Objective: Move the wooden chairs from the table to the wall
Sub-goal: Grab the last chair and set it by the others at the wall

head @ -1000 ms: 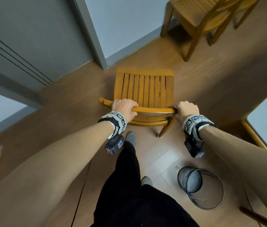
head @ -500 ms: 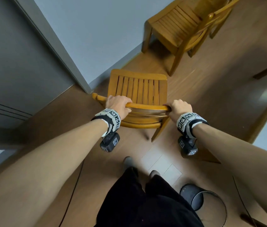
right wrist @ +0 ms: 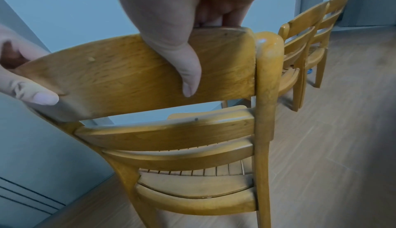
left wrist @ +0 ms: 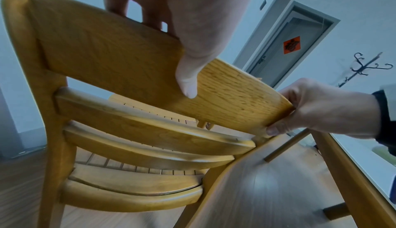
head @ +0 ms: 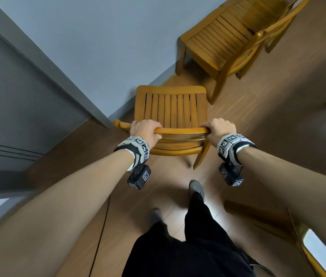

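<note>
I hold a wooden chair with a slatted seat by its top back rail. My left hand grips the rail's left end, thumb on the near face, fingers curled over the far side. My right hand grips the rail's right end in the same way. The chair's seat points toward the pale wall, its front edge close to the skirting. Whether its legs touch the floor is unclear. Another wooden chair stands by the wall at the upper right, with a further one behind it.
A grey door frame runs down the wall to the left of the held chair. A wooden table edge lies at the lower right. A thin black cable crosses the wood floor near my legs. A second door and a coat stand are farther off.
I have walked forward with the chair, which has come closer to the wall and to the chair standing there. The black waste bin has passed out of view behind me. Both grips are unchanged.
</note>
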A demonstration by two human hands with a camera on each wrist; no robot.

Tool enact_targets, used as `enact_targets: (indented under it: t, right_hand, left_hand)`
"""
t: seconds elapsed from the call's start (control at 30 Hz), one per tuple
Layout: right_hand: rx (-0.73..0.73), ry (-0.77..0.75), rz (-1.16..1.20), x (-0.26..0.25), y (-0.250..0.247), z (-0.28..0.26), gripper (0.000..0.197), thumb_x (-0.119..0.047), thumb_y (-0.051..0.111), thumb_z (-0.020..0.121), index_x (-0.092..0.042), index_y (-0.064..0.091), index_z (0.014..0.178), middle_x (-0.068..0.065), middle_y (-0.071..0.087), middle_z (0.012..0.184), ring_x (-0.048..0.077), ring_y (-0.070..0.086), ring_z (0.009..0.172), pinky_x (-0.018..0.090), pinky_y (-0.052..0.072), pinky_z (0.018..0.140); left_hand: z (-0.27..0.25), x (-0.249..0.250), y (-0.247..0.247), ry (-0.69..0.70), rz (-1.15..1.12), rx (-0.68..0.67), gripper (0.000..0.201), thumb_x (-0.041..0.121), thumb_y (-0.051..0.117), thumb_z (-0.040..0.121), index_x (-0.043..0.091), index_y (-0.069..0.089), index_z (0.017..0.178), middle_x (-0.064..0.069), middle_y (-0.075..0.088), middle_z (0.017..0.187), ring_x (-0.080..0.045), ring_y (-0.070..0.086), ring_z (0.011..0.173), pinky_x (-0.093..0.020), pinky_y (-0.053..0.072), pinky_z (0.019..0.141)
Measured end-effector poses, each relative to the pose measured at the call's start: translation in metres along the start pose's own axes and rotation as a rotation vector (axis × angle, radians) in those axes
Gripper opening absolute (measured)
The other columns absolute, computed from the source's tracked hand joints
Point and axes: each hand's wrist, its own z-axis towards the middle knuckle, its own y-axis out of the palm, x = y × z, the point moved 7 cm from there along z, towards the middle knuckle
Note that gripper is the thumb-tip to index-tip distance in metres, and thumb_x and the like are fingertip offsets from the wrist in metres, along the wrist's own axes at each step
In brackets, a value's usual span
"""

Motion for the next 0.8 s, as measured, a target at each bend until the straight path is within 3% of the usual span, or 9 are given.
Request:
enact_targets:
  t: [0.23, 0.43, 0.8]
  right_hand:
    - [-0.038, -0.13, -0.08, 0.053, -0.035, 0.067, 0.034, -0.022, 0.063, 0.089, -0.042, 0.067, 0.116, -0.002, 0.068, 0.106, 0.025, 0.063, 0.099, 0.036, 0.052, 0.083]
    - [-0.069, -0.157, -0.104, 0.081, -0.054, 0.119, 0.037, -0.02, 0.064, 0.09, -0.043, 0.066, 0.119, -0.001, 0.067, 0.11, 0.025, 0.063, 0.101, 0.035, 0.049, 0.081]
    - [-0.097, -0.214, -0.151, 0.095, -0.108, 0.227, 0.032, -0.021, 0.062, 0.093, -0.043, 0.068, 0.117, -0.005, 0.069, 0.104, 0.022, 0.064, 0.099, 0.033, 0.047, 0.074]
  left_hand:
    - [0.041, 0.052, -0.001, -0.066, 0.007, 0.016, 0.025, 0.029, 0.061, 0.097, 0.034, 0.066, 0.121, 0.007, 0.068, 0.109, -0.021, 0.06, 0.104, -0.033, 0.041, 0.086]
    - [0.085, 0.076, 0.0, -0.099, 0.016, -0.019, 0.022, 0.029, 0.061, 0.094, 0.034, 0.07, 0.114, 0.008, 0.069, 0.101, -0.02, 0.064, 0.096, -0.032, 0.049, 0.078]
    - [0.19, 0.088, -0.022, -0.131, -0.048, -0.048, 0.025, 0.024, 0.062, 0.092, 0.033, 0.07, 0.114, 0.008, 0.069, 0.1, -0.02, 0.064, 0.095, -0.035, 0.053, 0.08]
